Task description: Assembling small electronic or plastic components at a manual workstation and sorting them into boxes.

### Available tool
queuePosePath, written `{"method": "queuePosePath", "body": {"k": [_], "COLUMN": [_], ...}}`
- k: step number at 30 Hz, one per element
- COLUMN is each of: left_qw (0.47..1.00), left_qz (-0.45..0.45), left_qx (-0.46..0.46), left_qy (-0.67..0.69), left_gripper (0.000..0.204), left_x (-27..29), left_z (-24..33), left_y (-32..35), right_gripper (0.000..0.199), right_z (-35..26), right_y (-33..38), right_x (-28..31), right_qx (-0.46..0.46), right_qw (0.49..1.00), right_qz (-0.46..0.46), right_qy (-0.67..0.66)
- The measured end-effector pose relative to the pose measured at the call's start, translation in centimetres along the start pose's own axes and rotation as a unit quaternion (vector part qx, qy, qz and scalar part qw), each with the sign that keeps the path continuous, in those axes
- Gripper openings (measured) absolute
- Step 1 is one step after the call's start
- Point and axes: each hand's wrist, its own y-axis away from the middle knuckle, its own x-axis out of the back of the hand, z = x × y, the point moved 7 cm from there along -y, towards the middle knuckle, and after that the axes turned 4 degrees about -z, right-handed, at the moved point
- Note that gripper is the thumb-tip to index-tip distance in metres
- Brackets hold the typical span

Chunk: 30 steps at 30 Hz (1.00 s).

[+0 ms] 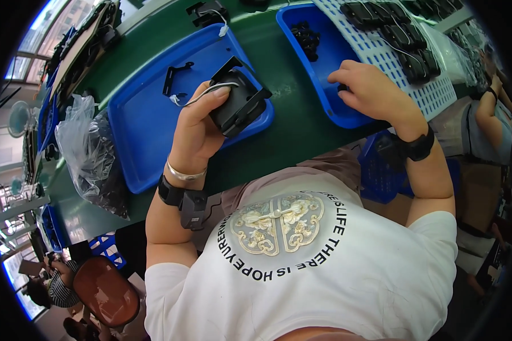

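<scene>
My left hand (196,122) is closed around a black plastic housing (233,105) with flat bracket-like ends, above a shallow blue tray (139,165). A white cable (210,88) runs from the housing under my thumb and ends in a small connector. In that tray lies a loose black bracket (175,77). Over the near end of a second blue bin (338,113), my right hand (370,91) has its thumb and forefinger curled together. A small dark part shows between them; its exact kind is too small to tell.
Small black pieces (306,41) lie in the second bin's far end. A white perforated tray (381,57) holds several black units with cables on the right. A clear plastic bag (88,150) of dark parts stands at left on the green table (256,153). Other people sit nearby.
</scene>
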Motion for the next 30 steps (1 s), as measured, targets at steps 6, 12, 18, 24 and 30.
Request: {"method": "queuePosePath", "body": {"k": [6,12,18,24,30], "left_qw": [1.000,0.996,0.995,0.997,0.998], "left_qz": [-0.007,-0.047,-0.071,-0.059,-0.055], "left_qx": [-0.016,0.026,0.037,0.031,-0.008], "left_qy": [-0.019,0.064,0.060,0.036,-0.031], "left_gripper": [0.025,0.029,0.035,0.040,0.039], "left_x": [0.4,-0.2,-1.1,-1.3,-1.7], "left_z": [0.3,-0.2,-0.8,-0.6,0.0], "left_y": [0.1,0.2,0.5,0.6,0.9], "right_gripper": [0.022,0.025,0.026,0.025,0.023], "right_z": [-4.8,-8.3,-8.7,-8.8,-9.0], "right_y": [1.3,0.1,-1.2,-1.5,-1.4], "right_x": [4.7,3.7,3.3,3.0,3.0], "right_qx": [0.099,0.167,0.186,0.179,0.177], "right_qw": [0.938,0.867,0.854,0.859,0.871], "right_qz": [0.230,0.347,0.405,0.405,0.405], "right_qy": [-0.239,-0.316,-0.268,-0.258,-0.214]}}
